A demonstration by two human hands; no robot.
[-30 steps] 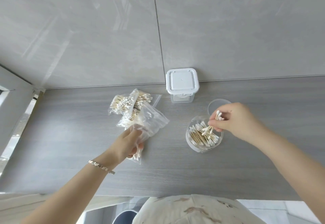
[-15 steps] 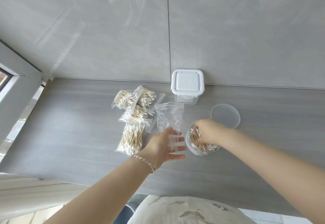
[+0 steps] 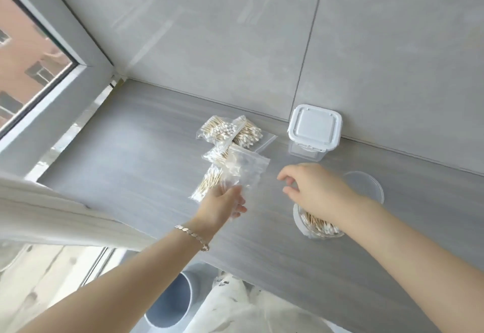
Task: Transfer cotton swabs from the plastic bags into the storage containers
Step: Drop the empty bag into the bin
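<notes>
1. On counter [image 3: 131, 149], rear left: swab bags [image 3: 230, 133], overlapping, full.
2. Left hand [image 3: 222, 204]: fingers pinch empty bag [image 3: 247, 173].
3. Right hand [image 3: 319, 188]: fingers loosely curled, empty, above round container [image 3: 298, 218] holding swabs.

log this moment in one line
left hand holds empty bag | right hand open, near round jar | square container lidded | full bags on counter

Clear plastic bag [image 3: 247, 169], matt woodgrain counter [image 3: 146, 149]
</notes>
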